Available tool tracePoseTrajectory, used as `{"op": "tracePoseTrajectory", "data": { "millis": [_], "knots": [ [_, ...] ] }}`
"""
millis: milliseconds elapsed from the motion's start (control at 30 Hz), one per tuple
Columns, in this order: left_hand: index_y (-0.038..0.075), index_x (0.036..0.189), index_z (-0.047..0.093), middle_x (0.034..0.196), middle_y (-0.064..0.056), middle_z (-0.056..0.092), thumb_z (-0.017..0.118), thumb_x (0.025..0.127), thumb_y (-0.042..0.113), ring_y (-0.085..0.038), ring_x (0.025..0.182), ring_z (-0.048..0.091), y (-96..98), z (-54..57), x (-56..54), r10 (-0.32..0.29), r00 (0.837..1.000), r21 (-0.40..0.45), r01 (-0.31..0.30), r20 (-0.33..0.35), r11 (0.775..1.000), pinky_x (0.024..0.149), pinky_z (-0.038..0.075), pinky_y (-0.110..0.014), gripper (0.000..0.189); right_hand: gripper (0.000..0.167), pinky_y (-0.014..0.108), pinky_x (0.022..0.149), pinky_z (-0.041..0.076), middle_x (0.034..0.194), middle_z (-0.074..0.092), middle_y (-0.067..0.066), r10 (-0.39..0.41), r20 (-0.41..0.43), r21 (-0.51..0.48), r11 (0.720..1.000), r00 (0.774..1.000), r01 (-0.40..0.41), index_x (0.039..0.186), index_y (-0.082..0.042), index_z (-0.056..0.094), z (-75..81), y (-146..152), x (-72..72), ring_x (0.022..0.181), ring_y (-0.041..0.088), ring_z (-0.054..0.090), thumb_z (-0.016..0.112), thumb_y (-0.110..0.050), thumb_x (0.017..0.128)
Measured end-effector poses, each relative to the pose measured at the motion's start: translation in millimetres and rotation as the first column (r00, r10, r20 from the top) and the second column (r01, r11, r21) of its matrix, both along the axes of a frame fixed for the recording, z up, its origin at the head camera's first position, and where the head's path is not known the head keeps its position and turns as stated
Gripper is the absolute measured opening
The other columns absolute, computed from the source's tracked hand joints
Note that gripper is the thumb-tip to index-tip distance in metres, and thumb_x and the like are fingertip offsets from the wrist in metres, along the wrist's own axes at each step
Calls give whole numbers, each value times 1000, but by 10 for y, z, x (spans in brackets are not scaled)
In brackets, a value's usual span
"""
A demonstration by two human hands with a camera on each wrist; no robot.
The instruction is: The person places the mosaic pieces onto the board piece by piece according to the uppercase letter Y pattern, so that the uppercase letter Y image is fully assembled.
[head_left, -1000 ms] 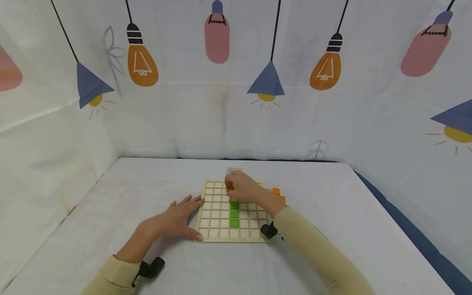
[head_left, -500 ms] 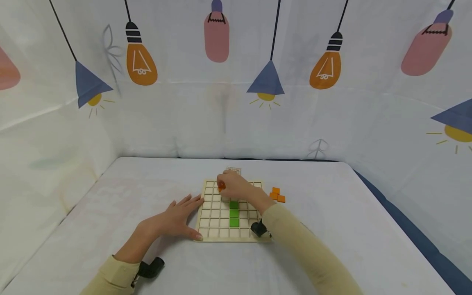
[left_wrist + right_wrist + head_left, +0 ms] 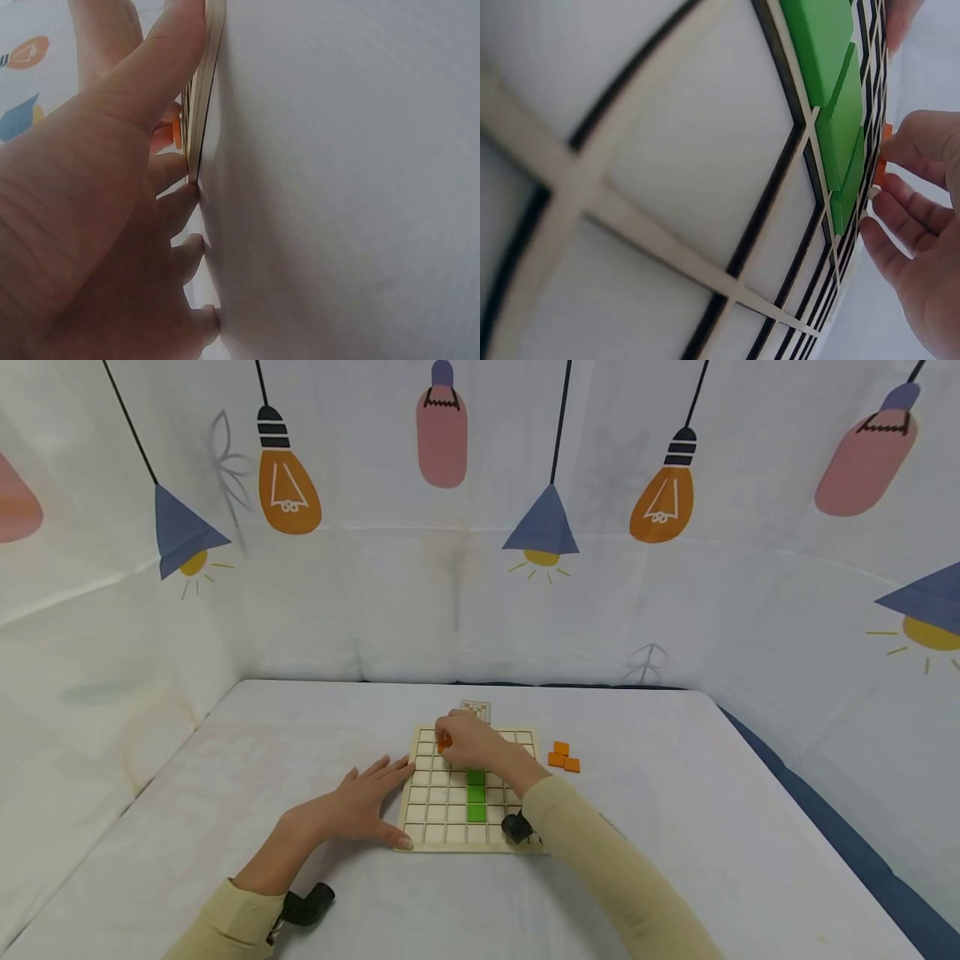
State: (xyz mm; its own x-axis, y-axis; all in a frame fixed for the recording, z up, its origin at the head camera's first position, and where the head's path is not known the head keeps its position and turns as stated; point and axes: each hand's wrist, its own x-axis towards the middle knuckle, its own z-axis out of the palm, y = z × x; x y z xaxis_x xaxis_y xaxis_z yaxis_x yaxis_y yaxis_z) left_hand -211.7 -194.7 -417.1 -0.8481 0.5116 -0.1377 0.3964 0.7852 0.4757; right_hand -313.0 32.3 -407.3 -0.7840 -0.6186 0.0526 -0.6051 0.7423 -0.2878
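Note:
A wooden grid board (image 3: 465,849) lies on the white table. My left hand (image 3: 356,808) rests along its left edge with fingers spread, the thumb at the near corner. The left wrist view shows the fingertips (image 3: 191,251) down by the board's side. Over the back left cells, my right hand (image 3: 480,745) pinches an orange square tile (image 3: 880,171) between thumb and fingers, close over the grid. In the head view the hand mostly hides that tile. Three green tiles (image 3: 477,794) sit in a column in the middle of the board.
Several loose orange tiles (image 3: 564,759) lie on the table just right of the board. A small card with a printed grid (image 3: 482,707) lies behind it, partly covered by my right hand. A patterned cloth (image 3: 390,602) hangs behind the table.
My right hand has moved left across the back of the board with the orange tile, uncovering the loose tiles on the right. My left hand has stayed in place.

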Motion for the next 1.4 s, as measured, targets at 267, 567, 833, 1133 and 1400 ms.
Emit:
{"op": "tracePoseTrajectory", "data": {
  "millis": [267, 567, 833, 1133, 1400],
  "knots": [
    [13, 158, 27, 167, -7, 20, 81, 70, 63, -40, 155, 9, -10, 0, -9, 5, 1000, 1, -5, -1, 1000, 116, 7, -74, 115, 11, 23, 71, 49, 97, 60, 0, 0, -2, 8, 1000, 1000, 0, 101, -15, 65, -5, -37, 5, 83, 12, 53, 65, -11, 90],
    [14, 158, 27, 167, -6, 19, 81, 69, 64, -38, 155, 9, -12, -6, -11, 12, 1000, -5, -12, -1, 1000, 116, 7, -73, 115, 14, 24, 71, 47, 98, 60, 0, 9, -24, 37, 999, 1000, -8, 104, -16, 66, 0, -45, 15, 83, 12, 52, 63, -12, 91],
    [14, 158, 27, 167, -6, 19, 81, 69, 64, -38, 155, 10, -15, -16, -10, 14, 1000, -3, -14, -5, 1000, 116, 7, -73, 115, 13, 25, 71, 44, 98, 59, 1, 26, -46, 66, 998, 999, -23, 104, -16, 68, 25, -49, 50, 83, 13, 49, 62, -13, 93],
    [14, 158, 26, 168, -5, 19, 80, 69, 64, -38, 155, 9, -9, -4, -7, 16, 1000, -8, -16, 1, 1000, 117, 6, -73, 116, 16, 26, 70, 43, 97, 57, 0, 7, -37, 77, 997, 999, -4, 104, -17, 68, 31, -38, 73, 82, 14, 48, 62, -11, 90],
    [14, 158, 27, 167, -6, 19, 80, 70, 64, -39, 155, 9, -11, -3, -4, 9, 1000, 0, -9, -6, 1000, 116, 7, -73, 115, 21, 25, 73, 45, 98, 58, 0, 20, -53, 75, 997, 998, -16, 108, -15, 69, 36, -6, 78, 84, 13, 50, 63, -10, 88]
  ]
}}
